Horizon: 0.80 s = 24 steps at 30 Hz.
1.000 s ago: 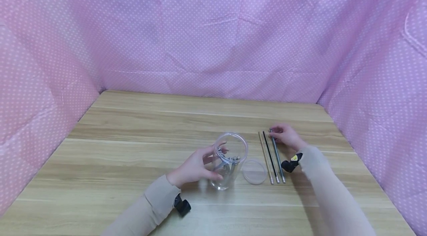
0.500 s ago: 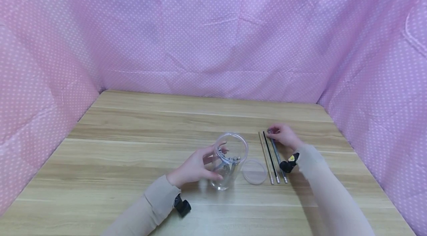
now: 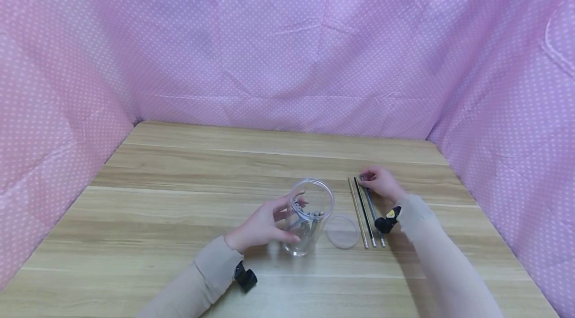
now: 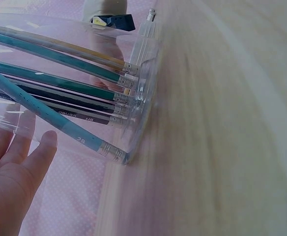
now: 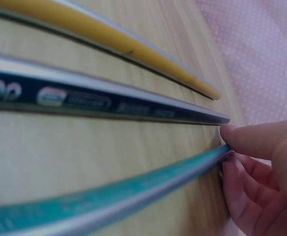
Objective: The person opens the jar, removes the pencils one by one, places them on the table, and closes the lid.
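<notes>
My left hand [image 3: 260,225] curves around a clear plastic cup [image 3: 332,200], thumb at its near side and other fingers behind. Several pencils [image 4: 70,81] lean inside the cup, eraser ends down in the left wrist view; teal, dark and yellow ones show. On the table's right part, my right hand [image 3: 382,181] pinches the far tip of a teal pencil [image 5: 148,189] between thumb and fingers. Left of it lie a black pencil [image 3: 365,210] and a yellow pencil [image 3: 357,210], roughly parallel, their eraser ends toward me.
A round clear lid [image 3: 343,232] lies flat between the cup and the loose pencils. The wooden table [image 3: 202,168] is bordered by pink dotted cloth [image 3: 287,58] at the back and sides. Both forearms wear small black wrist cameras.
My right hand has shifted slightly left, bringing the teal pencil's far tip closer to the black pencil; its eraser end swung a little right, then back. The left hand and cup stayed still.
</notes>
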Available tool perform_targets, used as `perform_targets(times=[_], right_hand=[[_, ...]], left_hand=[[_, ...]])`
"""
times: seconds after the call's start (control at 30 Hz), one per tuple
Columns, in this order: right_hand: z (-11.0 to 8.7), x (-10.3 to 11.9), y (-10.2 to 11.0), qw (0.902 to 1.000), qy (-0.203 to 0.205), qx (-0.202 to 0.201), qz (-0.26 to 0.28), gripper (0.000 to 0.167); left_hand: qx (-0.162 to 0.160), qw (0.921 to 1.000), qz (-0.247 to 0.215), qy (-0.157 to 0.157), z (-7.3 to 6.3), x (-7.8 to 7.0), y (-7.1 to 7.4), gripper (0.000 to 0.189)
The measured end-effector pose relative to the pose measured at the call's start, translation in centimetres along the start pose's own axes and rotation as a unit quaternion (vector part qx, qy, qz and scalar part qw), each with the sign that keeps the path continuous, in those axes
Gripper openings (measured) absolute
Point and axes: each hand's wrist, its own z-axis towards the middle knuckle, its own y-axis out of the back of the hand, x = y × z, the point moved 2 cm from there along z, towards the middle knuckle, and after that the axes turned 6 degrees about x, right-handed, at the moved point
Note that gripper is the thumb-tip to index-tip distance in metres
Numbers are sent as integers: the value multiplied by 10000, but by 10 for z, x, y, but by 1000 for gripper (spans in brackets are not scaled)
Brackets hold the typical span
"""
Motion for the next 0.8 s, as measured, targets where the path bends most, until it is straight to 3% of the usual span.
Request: perform_targets(times=[0.4,0.8], right_hand=[[-4,3,4,9997,80,32,208,29],[-18,27,27,9982,310,-393,-332,33]], left_hand=[[30,10000,-51,-10,1,1,0,89],[-22,9998,177,107,1,-1,2,92]])
